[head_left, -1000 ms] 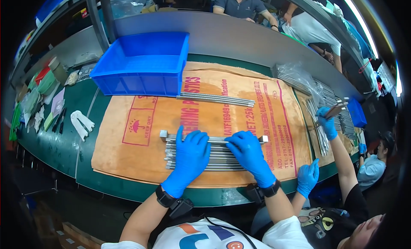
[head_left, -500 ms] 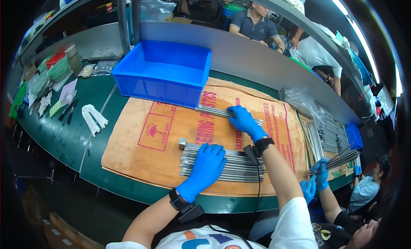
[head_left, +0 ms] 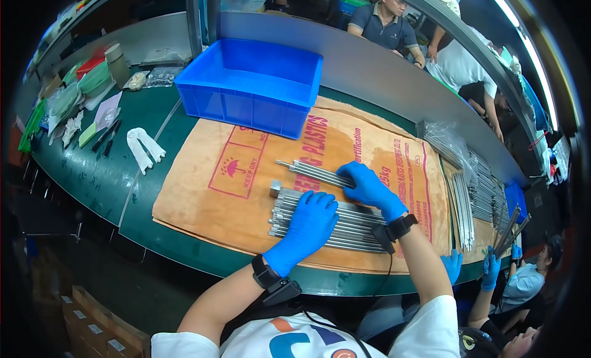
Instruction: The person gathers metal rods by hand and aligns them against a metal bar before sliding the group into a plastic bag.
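Several slim metal rods [head_left: 311, 171] are in the grip of my right hand [head_left: 372, 189], blue-gloved, its fingers curled over their right part. This small bundle lies just beyond a wider row of similar rods [head_left: 354, 227] side by side on a brown paper sack [head_left: 203, 167]. Across the left part of that row rests my left hand [head_left: 309, 224], also blue-gloved, fingers laid out flat over the rods. A small metal block [head_left: 275, 187] sits at the row's far left corner. My right fingertips are partly hidden.
A blue plastic bin [head_left: 246, 109] stands at the sack's far edge. White cloth [head_left: 144, 150], pens [head_left: 109, 139] and green baskets [head_left: 95, 81] lie left on the green table [head_left: 104, 186]. At right, a co-worker's gloved hand [head_left: 490, 269] holds rods beside further rods [head_left: 463, 210].
My right hand has drawn its rods from near the bin toward me, close to the row. The left hand stays on the row. The co-worker's rods have tilted more upright.
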A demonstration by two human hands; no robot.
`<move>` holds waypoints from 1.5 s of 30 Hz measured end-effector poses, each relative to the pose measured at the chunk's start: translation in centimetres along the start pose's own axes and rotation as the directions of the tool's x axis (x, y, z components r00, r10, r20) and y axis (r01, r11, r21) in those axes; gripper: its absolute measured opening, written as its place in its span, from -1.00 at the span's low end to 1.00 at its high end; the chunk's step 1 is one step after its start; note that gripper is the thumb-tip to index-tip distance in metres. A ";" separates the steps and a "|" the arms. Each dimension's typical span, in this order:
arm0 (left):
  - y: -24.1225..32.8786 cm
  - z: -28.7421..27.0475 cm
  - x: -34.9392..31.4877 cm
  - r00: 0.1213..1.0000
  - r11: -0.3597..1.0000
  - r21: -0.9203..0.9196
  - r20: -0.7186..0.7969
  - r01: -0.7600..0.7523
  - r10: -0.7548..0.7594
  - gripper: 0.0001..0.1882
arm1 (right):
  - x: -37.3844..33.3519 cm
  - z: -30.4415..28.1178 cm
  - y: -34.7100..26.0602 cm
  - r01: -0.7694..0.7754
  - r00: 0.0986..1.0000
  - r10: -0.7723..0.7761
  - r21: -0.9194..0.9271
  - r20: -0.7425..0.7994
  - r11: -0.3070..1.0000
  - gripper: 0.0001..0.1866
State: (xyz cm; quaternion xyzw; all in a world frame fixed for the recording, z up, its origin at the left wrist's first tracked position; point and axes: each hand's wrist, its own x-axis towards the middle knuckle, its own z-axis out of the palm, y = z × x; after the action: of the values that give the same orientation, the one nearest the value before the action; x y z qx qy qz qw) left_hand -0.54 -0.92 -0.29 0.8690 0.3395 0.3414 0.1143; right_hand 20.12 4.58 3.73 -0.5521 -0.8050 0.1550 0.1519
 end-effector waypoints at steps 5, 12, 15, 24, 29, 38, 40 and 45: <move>0.0 0.2 0.0 1.000 1.000 -0.025 -0.021 -0.006 0.006 -0.73 | -1.2 0.5 -0.3 0.022 0.995 -0.038 -0.170 -0.092 0.985 -0.73; 0.2 0.4 -0.1 1.000 1.000 -0.026 -0.012 0.006 -0.007 -0.72 | -1.6 0.9 -0.9 -0.090 0.993 0.061 -0.331 -0.098 0.939 -0.80; 0.5 0.1 0.3 0.998 1.000 -0.016 -0.068 0.002 -0.003 -0.69 | -3.2 1.1 -1.4 -0.073 0.970 0.007 -0.264 -0.242 0.962 -0.84; 0.2 -0.6 0.4 0.996 0.966 0.247 0.025 0.075 -0.083 -0.51 | -7.3 2.5 -5.2 0.005 0.907 -0.035 -0.072 -0.420 0.997 -0.81; -0.5 -0.3 0.0 0.990 0.953 0.273 0.026 0.128 -0.141 -0.52 | -6.8 2.8 -5.5 0.044 0.895 -0.076 -0.081 -0.440 0.996 -0.79; -0.7 0.0 0.0 0.991 0.966 0.223 0.000 0.128 -0.131 -0.62 | -6.3 3.5 -5.1 0.081 0.899 -0.088 -0.034 -0.430 0.996 -0.81; -0.6 0.0 0.1 0.993 0.968 0.220 -0.022 0.120 -0.118 -0.66 | -6.7 3.5 -4.9 0.064 0.904 -0.075 -0.042 -0.422 0.997 -0.82; -0.3 -0.2 0.2 0.992 0.986 0.126 -0.062 0.113 -0.105 -0.74 | -7.5 3.0 -5.7 0.056 0.925 -0.060 -0.021 -0.374 0.998 -0.82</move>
State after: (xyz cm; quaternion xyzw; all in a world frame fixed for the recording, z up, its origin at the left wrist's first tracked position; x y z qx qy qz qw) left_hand -0.73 -0.59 -0.22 0.8449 0.4109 0.3358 0.0670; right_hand 16.66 -4.68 2.86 -0.5484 -0.7778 0.0383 0.3046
